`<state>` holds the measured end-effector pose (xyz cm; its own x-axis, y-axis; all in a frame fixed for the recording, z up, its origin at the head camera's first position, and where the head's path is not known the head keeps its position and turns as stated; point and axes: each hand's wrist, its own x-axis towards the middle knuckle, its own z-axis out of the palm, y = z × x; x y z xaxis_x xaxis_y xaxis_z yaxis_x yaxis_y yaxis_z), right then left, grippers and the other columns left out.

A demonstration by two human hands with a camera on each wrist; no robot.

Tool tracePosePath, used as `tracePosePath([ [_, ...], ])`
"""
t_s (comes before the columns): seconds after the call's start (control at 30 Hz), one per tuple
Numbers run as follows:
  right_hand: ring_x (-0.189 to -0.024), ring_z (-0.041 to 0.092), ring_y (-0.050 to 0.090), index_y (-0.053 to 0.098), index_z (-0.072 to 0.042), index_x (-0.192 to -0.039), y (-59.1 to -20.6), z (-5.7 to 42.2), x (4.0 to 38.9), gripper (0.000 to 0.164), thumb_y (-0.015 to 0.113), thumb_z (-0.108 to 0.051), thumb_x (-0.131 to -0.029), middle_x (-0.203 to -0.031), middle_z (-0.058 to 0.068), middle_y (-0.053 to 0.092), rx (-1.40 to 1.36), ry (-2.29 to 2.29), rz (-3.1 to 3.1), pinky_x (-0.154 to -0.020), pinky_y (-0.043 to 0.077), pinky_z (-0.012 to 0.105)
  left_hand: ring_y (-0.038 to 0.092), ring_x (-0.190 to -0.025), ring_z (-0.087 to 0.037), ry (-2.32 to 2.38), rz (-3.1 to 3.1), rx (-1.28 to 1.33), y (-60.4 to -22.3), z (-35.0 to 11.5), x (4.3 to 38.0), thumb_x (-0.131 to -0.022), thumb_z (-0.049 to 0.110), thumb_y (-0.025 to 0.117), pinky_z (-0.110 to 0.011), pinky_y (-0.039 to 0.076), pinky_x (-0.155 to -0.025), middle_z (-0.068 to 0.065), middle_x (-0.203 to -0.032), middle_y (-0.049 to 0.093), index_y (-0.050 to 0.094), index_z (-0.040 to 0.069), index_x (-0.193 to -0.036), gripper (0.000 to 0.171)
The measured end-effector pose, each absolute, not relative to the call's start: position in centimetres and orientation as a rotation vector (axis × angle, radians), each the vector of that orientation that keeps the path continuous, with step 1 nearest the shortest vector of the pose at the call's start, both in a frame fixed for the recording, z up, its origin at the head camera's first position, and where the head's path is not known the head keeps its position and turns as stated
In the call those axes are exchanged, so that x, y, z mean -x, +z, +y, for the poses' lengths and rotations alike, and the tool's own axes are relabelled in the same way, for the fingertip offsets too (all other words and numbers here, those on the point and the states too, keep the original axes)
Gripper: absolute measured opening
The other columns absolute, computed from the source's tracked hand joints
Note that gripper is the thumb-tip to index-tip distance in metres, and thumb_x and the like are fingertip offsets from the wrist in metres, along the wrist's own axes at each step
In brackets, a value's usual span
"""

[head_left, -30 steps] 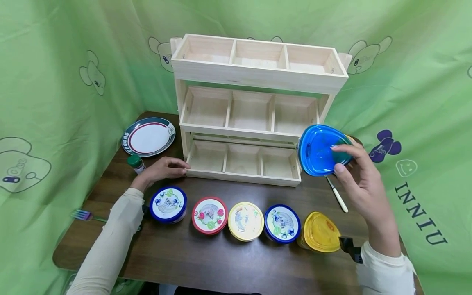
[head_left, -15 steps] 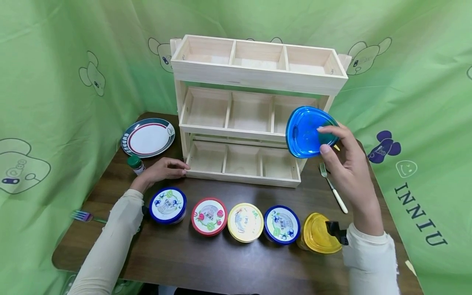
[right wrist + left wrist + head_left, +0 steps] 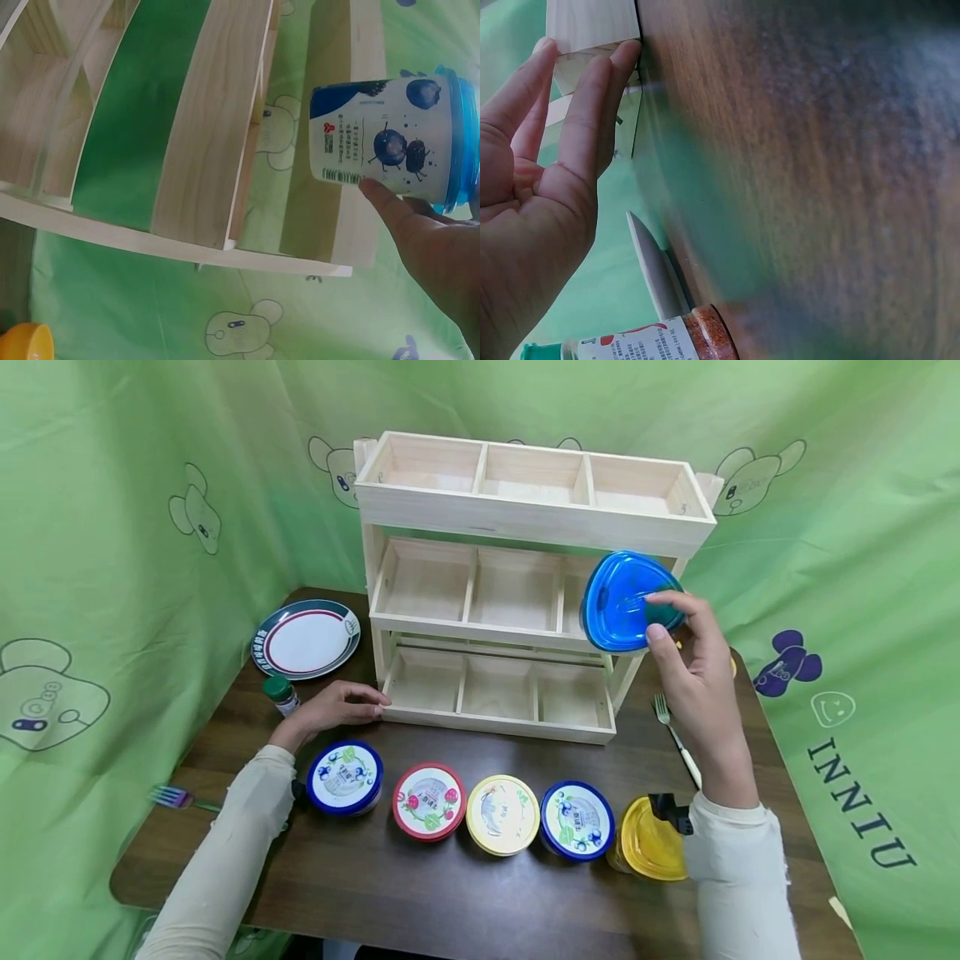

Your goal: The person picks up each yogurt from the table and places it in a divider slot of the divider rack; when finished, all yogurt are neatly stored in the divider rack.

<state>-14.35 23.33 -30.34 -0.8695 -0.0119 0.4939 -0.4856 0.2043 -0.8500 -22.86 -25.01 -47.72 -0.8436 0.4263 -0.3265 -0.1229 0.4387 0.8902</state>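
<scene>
My right hand [image 3: 701, 681] holds a white tub with a clear blue lid [image 3: 622, 602] in the air, in front of the right end of the wooden rack's middle tier. Blueberries are printed on the tub's side [image 3: 390, 139] in the right wrist view, where fingers [image 3: 409, 217] support it. My left hand [image 3: 333, 706] touches the left end of the bottom tier. In the left wrist view its extended fingers [image 3: 589, 112] rest against the wooden end [image 3: 592, 26]. The three-tier rack [image 3: 525, 518] has three bare compartments per tier.
Several lidded tubs line the table front: blue [image 3: 345, 778], red [image 3: 429, 802], pale yellow [image 3: 502, 815], another blue [image 3: 577, 820] and a yellow one [image 3: 652, 839]. A plate [image 3: 307, 639], green-capped spice jar [image 3: 281, 693] and fork [image 3: 176, 797] lie left; another fork [image 3: 675, 735] lies right.
My right hand has carried the blue-lidded tub up and slightly left, from beside the bottom tier to the height of the middle tier. The left hand has stayed at the rack's corner.
</scene>
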Motion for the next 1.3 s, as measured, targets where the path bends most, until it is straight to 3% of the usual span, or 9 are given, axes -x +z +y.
tracePosePath([
  [0.5, -0.141, 0.034, 0.047, 0.062, -0.007, -0.144, -31.6, 23.3, 16.3, 0.032, 0.057, -0.009, -0.112, -0.152, 0.011, 0.049, -0.462, 1.769, -2.036, -0.117, 0.046, 0.030, 0.069, -0.119, -0.027, 1.433, 2.152, -0.256, -48.0, -25.0, 22.9, -0.109, 0.018, 0.070, -0.030, 0.060, -0.099, -0.022, -0.135, 0.069, 0.069, -0.003, -0.139, 0.037],
  [1.1, -0.133, 0.032, 0.049, 0.063, -0.010, -0.144, -33.7, 23.7, 18.4, 0.031, 0.056, -0.014, -0.114, -0.159, 0.013, 0.043, -0.344, 1.843, -1.996, -0.109, 0.050, 0.026, 0.069, -0.119, -0.027, 1.433, 2.153, -0.252, -48.1, -25.1, 22.9, -0.109, 0.020, 0.070, -0.033, 0.060, -0.101, -0.021, -0.136, 0.068, 0.069, -0.001, -0.140, 0.037],
  [1.17, -0.135, 0.033, 0.048, 0.061, -0.010, -0.145, -33.8, 23.7, 18.5, 0.032, 0.055, -0.014, -0.114, -0.162, 0.012, 0.040, -0.330, 1.856, -2.006, -0.114, 0.049, 0.030, 0.069, -0.120, -0.028, 1.436, 2.153, -0.257, -48.1, -25.1, 22.9, -0.109, 0.020, 0.070, -0.033, 0.060, -0.101, -0.021, -0.136, 0.068, 0.069, -0.001, -0.140, 0.038],
  [1.3, -0.146, 0.035, 0.039, 0.053, -0.012, -0.153, -33.9, 23.7, 18.6, 0.038, 0.051, -0.020, -0.117, -0.169, 0.010, 0.031, -0.298, 1.808, -2.146, -0.124, 0.041, 0.047, 0.069, -0.121, -0.028, 1.430, 2.154, -0.252, -48.1, -25.1, 22.9, -0.109, 0.020, 0.070, -0.034, 0.059, -0.102, -0.021, -0.137, 0.068, 0.069, -0.001, -0.140, 0.037],
])
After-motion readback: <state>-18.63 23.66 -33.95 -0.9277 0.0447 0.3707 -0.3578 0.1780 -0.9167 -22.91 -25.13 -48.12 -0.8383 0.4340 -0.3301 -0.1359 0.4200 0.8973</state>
